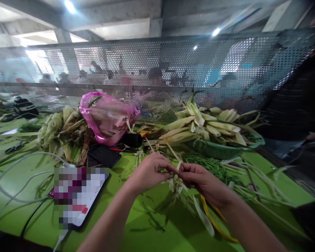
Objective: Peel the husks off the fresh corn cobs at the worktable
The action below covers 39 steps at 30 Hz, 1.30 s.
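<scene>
My left hand point(154, 170) and my right hand point(201, 176) meet over the green table, fingers closed in a pinch. Between the fingertips they grip a small bundle of pale husk strips point(177, 185). Its frayed ends hang below my hands, and a few strips stick up above them. The part inside the fingers is hidden. Just behind my right hand lies a heap of thin green stems point(212, 166). A yellow loop point(212, 224) and a pale flat strip point(203, 217) lie under my right forearm.
A green basket point(220, 150) heaped with corn husks point(199, 122) stands at the back right. A pink plastic bag point(107, 119), more husks point(57, 129) and a dark phone point(105, 155) are left of centre. A cabled tablet point(91, 196) lies nearer. Mesh point(147, 66) rises behind; a person point(296, 94) is at right.
</scene>
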Tool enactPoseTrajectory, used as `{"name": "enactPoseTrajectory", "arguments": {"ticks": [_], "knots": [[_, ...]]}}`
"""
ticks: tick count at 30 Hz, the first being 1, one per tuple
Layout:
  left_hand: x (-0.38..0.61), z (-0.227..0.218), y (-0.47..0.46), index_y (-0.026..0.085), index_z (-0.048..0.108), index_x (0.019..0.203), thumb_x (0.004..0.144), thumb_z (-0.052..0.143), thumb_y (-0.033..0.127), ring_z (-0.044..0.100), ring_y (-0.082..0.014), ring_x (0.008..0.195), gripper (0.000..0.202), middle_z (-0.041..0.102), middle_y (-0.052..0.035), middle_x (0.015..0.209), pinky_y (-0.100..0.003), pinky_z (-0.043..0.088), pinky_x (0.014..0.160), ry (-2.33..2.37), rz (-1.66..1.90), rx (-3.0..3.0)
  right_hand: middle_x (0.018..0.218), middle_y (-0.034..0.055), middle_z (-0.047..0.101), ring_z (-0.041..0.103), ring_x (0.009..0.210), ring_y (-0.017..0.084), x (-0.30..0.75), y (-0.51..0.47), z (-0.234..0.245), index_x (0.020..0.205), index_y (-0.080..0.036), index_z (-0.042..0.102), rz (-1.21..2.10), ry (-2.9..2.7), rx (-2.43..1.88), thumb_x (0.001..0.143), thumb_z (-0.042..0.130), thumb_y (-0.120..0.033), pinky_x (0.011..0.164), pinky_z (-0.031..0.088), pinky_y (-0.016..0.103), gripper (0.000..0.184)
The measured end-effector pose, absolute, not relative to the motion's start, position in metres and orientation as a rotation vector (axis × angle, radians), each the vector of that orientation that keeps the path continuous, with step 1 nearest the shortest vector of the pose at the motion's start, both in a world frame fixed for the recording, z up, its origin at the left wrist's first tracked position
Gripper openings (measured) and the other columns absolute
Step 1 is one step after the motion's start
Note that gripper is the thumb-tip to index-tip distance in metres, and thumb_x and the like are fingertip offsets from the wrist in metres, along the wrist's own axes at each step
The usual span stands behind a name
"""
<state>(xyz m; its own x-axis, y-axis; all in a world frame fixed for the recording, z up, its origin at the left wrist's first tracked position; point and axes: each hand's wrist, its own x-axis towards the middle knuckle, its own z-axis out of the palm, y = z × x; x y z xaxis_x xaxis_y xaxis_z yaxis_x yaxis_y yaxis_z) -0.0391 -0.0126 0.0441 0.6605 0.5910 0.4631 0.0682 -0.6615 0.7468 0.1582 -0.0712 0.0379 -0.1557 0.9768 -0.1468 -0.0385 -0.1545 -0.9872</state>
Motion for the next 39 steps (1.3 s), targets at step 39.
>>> {"name": "enactPoseTrajectory", "arguments": {"ticks": [39], "knots": [[-0.019,0.029,-0.017,0.013,0.069,0.092,0.063,0.066,0.013,0.053,-0.0088,0.071,0.029,0.063,-0.0025,0.081,-0.021,0.039,0.068,0.575,0.823,1.221,0.059,-0.0037,0.044,0.03,0.051,0.006,0.161,-0.062,0.02,0.069,-0.013,0.06,1.577,-0.979,-1.078,0.068,0.078,-0.028,0.046,0.024,0.019,0.023]]}}
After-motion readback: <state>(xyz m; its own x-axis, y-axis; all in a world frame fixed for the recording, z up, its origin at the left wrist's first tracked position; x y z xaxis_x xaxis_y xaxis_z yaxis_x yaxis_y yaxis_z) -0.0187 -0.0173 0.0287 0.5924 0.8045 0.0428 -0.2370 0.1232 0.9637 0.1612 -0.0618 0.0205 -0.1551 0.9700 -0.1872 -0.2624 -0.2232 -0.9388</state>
